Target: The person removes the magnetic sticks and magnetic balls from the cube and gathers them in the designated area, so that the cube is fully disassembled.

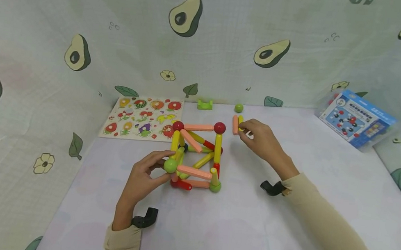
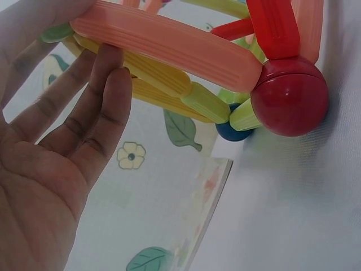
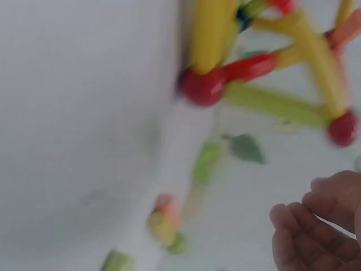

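Note:
A cube-like frame of magnetic rods and balls stands on the table; one of its pink rods [image 1: 194, 172] runs along the near upper edge. At the near left corner my left hand [image 1: 146, 176] pinches a green ball [image 1: 170, 165] between thumb and fingers. Up close in the left wrist view, the fingers lie beside an upright pink rod [image 2: 169, 45] that ends in a red ball [image 2: 290, 96]. My right hand [image 1: 260, 138], fingers loosely bent, hovers by a loose yellow rod [image 1: 240, 120] and a loose pink rod [image 1: 235, 125]. Nothing shows in its fingers [image 3: 302, 231] in the blurred right wrist view.
Behind the frame on the left lies a fruit picture board [image 1: 138, 118]. A green bracket-shaped piece [image 1: 204, 105] and a loose green ball [image 1: 238, 108] sit near the back cloth. A blue box [image 1: 357, 118] in clear wrapping stands at the back right.

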Demonstrator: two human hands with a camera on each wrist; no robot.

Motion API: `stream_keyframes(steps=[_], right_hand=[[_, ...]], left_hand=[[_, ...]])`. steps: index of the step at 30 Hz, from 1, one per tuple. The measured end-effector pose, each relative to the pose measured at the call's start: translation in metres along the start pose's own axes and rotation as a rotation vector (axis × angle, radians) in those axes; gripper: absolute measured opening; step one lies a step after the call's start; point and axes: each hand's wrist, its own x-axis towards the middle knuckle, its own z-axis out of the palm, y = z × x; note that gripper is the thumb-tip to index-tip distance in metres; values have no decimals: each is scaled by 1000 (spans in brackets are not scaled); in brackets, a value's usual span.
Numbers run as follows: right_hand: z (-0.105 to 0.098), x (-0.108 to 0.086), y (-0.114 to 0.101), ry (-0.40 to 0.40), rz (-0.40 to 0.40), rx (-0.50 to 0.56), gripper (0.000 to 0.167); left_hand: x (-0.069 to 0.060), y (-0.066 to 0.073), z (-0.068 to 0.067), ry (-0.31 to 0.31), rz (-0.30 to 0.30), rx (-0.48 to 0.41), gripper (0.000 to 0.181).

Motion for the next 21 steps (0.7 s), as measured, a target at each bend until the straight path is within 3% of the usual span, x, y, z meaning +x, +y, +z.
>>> stream_keyframes(steps=[3, 7, 12, 16, 21], right_hand=[[-9, -20, -24, 33, -132, 96, 23], [-7, -43, -54, -31, -285, 230, 28], [7, -57, -73, -145, -345, 344, 34], [13, -65, -78, -167, -350, 341, 40], [12, -76, -78, -129, -396, 240, 29]], left_hand=[[0, 6, 1, 5, 3, 3, 59], [0, 8, -2, 0, 9, 2, 60], [0, 4, -3, 1, 17, 13, 61], [0, 3, -2, 3, 7, 21, 60], [0, 4, -1, 2, 3, 20, 60]])
